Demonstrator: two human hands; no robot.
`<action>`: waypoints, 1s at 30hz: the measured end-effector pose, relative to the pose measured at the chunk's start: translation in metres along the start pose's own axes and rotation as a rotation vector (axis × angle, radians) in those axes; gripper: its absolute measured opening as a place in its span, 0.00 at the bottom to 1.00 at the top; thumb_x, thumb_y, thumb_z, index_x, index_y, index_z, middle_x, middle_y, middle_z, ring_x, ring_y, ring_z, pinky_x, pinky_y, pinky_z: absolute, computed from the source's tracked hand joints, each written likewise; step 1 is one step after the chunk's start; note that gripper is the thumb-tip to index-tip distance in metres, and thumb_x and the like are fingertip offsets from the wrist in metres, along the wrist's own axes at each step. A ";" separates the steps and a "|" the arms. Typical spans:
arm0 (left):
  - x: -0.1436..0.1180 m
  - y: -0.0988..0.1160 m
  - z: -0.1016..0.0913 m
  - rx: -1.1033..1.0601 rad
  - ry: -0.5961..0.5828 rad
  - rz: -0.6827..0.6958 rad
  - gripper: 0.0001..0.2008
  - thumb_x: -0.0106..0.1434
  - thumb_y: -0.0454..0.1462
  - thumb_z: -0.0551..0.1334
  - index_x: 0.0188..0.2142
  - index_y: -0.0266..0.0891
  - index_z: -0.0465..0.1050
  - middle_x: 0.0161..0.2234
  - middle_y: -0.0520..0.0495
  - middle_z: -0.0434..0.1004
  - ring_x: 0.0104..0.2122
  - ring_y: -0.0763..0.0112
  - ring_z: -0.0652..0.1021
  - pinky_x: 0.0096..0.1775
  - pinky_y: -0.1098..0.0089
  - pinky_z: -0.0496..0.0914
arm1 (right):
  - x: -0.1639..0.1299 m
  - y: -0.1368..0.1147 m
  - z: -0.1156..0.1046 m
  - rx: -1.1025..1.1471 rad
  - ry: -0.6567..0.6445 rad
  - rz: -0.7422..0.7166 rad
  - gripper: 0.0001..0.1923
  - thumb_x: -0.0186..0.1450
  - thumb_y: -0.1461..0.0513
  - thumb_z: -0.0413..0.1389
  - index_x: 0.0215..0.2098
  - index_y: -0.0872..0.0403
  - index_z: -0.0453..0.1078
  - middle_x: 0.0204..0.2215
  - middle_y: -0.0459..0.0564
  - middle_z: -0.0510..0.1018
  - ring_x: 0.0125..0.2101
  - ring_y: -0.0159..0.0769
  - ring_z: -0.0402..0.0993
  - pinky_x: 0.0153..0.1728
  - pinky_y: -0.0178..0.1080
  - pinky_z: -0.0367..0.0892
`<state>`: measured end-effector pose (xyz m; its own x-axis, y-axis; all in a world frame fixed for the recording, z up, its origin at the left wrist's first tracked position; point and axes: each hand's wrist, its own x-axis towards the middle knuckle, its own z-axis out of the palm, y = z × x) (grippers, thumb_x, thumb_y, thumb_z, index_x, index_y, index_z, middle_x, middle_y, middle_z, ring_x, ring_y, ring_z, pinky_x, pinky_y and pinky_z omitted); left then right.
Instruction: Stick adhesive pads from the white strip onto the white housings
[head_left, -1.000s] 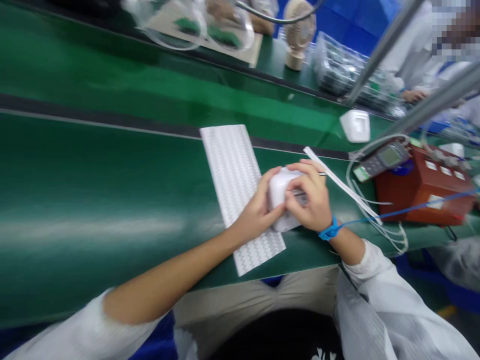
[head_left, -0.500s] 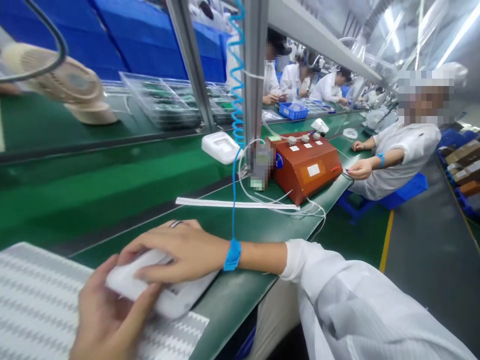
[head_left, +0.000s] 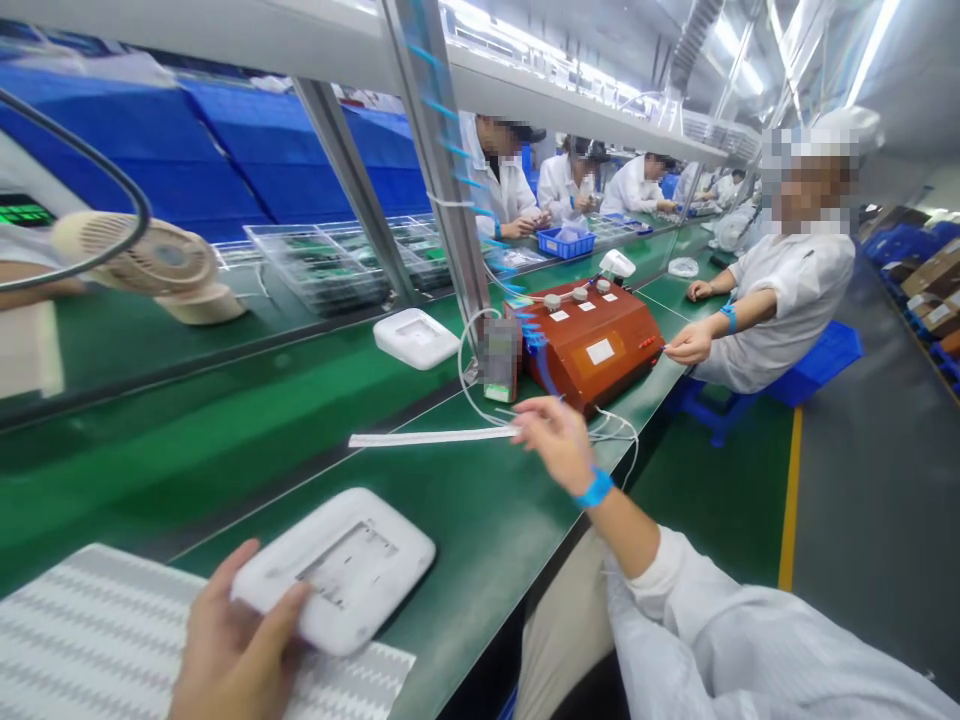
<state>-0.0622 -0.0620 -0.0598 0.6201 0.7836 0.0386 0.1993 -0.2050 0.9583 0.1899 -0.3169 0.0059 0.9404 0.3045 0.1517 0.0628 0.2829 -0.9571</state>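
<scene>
Left hand: the left hand point(head_left: 236, 650), at the bottom left of the frame, pinches the near edge of a white case point(head_left: 335, 567), thumb on top and fingers underneath.
Case position: lower centre-left, lying flat, partly on a label sheet point(head_left: 90, 640) and partly on the green bench point(head_left: 480, 510).
Right hand: the right hand point(head_left: 559, 440), at centre, is apart from the case, fingers loosely spread with the tips on or just above the right end of a white strip point(head_left: 431, 437); I cannot tell whether it grips the strip.
Wrist: a blue strap point(head_left: 596, 490) circles the right wrist.
Case handling: it looks like a light, stiff moulded plastic shell with a smooth, probably slippery surface; the rounded edges seem the best place to hold, away from the recess on top.
Case shape: a flat rounded square with a shallow rectangular recess showing grey detail.
Sheet: thin, flexible paper printed with rows of grey zigzags.
Strip: long, narrow, thin and limp-looking.
Beyond: a glossy red-brown box point(head_left: 592, 345) with white knobs and thin white tubes, right of centre; a second white case point(head_left: 416, 338) on the belt behind.
Upper left: a beige fan point(head_left: 150, 262).
Right: a seated co-worker point(head_left: 780, 290) in a white coat.
</scene>
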 end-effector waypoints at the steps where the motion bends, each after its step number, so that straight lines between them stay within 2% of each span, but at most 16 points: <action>1: 0.002 0.004 0.002 -0.096 0.009 -0.124 0.35 0.60 0.48 0.76 0.63 0.90 0.76 0.47 0.68 0.93 0.45 0.48 0.93 0.33 0.61 0.89 | 0.007 -0.002 -0.029 0.043 0.162 0.007 0.22 0.64 0.47 0.76 0.46 0.53 0.82 0.34 0.46 0.87 0.28 0.33 0.83 0.25 0.32 0.74; 3: 0.005 0.014 0.004 -0.246 0.024 -0.307 0.34 0.52 0.44 0.79 0.55 0.87 0.82 0.46 0.71 0.92 0.50 0.48 0.92 0.38 0.61 0.90 | 0.026 -0.004 -0.079 0.101 0.369 -0.007 0.25 0.65 0.45 0.74 0.48 0.53 0.78 0.34 0.45 0.85 0.27 0.30 0.80 0.22 0.29 0.70; 5: 0.008 0.023 0.005 -0.283 0.023 -0.337 0.33 0.48 0.41 0.80 0.50 0.82 0.85 0.46 0.70 0.93 0.56 0.45 0.91 0.44 0.57 0.91 | 0.047 -0.006 -0.117 0.155 0.535 -0.031 0.26 0.64 0.46 0.75 0.50 0.53 0.75 0.37 0.45 0.85 0.27 0.28 0.80 0.24 0.28 0.71; 7: 0.008 0.032 0.004 -0.281 0.005 -0.336 0.31 0.45 0.40 0.80 0.47 0.78 0.86 0.46 0.70 0.93 0.58 0.42 0.90 0.46 0.53 0.91 | 0.066 -0.008 -0.142 0.207 0.653 -0.063 0.26 0.66 0.48 0.74 0.54 0.53 0.74 0.43 0.48 0.87 0.30 0.28 0.82 0.28 0.28 0.75; 10: 0.007 0.039 0.004 -0.300 -0.004 -0.360 0.32 0.42 0.38 0.82 0.45 0.73 0.86 0.47 0.69 0.93 0.56 0.42 0.91 0.46 0.52 0.92 | 0.087 -0.011 -0.161 0.272 0.747 -0.101 0.24 0.70 0.51 0.72 0.57 0.53 0.75 0.52 0.55 0.88 0.38 0.31 0.87 0.35 0.31 0.81; 13: 0.006 0.039 0.004 -0.329 0.002 -0.378 0.32 0.42 0.40 0.84 0.46 0.73 0.86 0.45 0.67 0.93 0.51 0.45 0.92 0.42 0.55 0.92 | 0.103 -0.014 -0.169 0.318 0.803 -0.126 0.21 0.72 0.52 0.71 0.56 0.54 0.76 0.57 0.60 0.88 0.44 0.36 0.90 0.40 0.34 0.85; 16: 0.007 0.033 0.004 -0.340 0.001 -0.347 0.30 0.46 0.47 0.86 0.48 0.73 0.85 0.45 0.67 0.92 0.46 0.50 0.92 0.39 0.58 0.92 | 0.112 -0.017 -0.173 0.355 0.842 -0.127 0.17 0.72 0.54 0.71 0.51 0.55 0.77 0.53 0.61 0.90 0.43 0.38 0.91 0.39 0.34 0.85; 19: 0.006 0.025 0.005 -0.378 -0.005 -0.324 0.29 0.52 0.52 0.86 0.52 0.66 0.84 0.48 0.63 0.91 0.44 0.58 0.90 0.39 0.64 0.90 | 0.112 -0.024 -0.173 0.382 0.851 -0.113 0.13 0.71 0.58 0.72 0.47 0.55 0.76 0.49 0.58 0.90 0.41 0.35 0.90 0.36 0.31 0.84; 21: 0.003 0.021 0.007 -0.439 -0.054 -0.313 0.33 0.56 0.52 0.86 0.58 0.61 0.80 0.50 0.60 0.90 0.45 0.62 0.89 0.43 0.67 0.88 | 0.111 -0.031 -0.173 0.396 0.838 -0.100 0.09 0.71 0.61 0.71 0.44 0.54 0.76 0.48 0.54 0.90 0.41 0.31 0.89 0.35 0.27 0.82; 23: 0.002 0.016 0.010 -0.497 -0.064 -0.280 0.45 0.51 0.52 0.87 0.65 0.55 0.75 0.52 0.53 0.89 0.48 0.60 0.87 0.47 0.66 0.86 | 0.111 -0.036 -0.173 0.406 0.814 -0.074 0.06 0.72 0.65 0.67 0.41 0.53 0.74 0.46 0.52 0.88 0.38 0.27 0.87 0.31 0.23 0.79; 25: 0.002 0.011 0.012 -0.529 -0.075 -0.261 0.54 0.49 0.54 0.87 0.71 0.50 0.69 0.55 0.46 0.87 0.51 0.55 0.86 0.51 0.62 0.84 | 0.111 -0.038 -0.172 0.404 0.792 -0.053 0.07 0.72 0.68 0.66 0.38 0.53 0.74 0.45 0.50 0.87 0.36 0.27 0.85 0.26 0.22 0.76; 27: 0.003 0.007 0.014 -0.566 -0.102 -0.276 0.58 0.51 0.54 0.87 0.75 0.50 0.64 0.59 0.44 0.85 0.56 0.52 0.85 0.56 0.58 0.82 | 0.106 -0.035 -0.168 0.389 0.760 -0.043 0.08 0.72 0.69 0.64 0.36 0.52 0.74 0.43 0.49 0.86 0.34 0.27 0.83 0.23 0.22 0.74; 30: 0.002 0.005 0.015 -0.606 -0.127 -0.282 0.57 0.55 0.53 0.86 0.77 0.52 0.61 0.64 0.41 0.82 0.60 0.49 0.83 0.60 0.55 0.80 | 0.083 -0.026 -0.149 0.358 0.655 -0.014 0.06 0.69 0.70 0.66 0.36 0.53 0.78 0.38 0.50 0.87 0.34 0.28 0.84 0.25 0.22 0.73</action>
<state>-0.0485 -0.0706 -0.0592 0.6986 0.6763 -0.2336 -0.0716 0.3909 0.9176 0.3168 -0.4348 0.0068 0.9541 -0.2735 -0.1224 0.0683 0.5961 -0.8000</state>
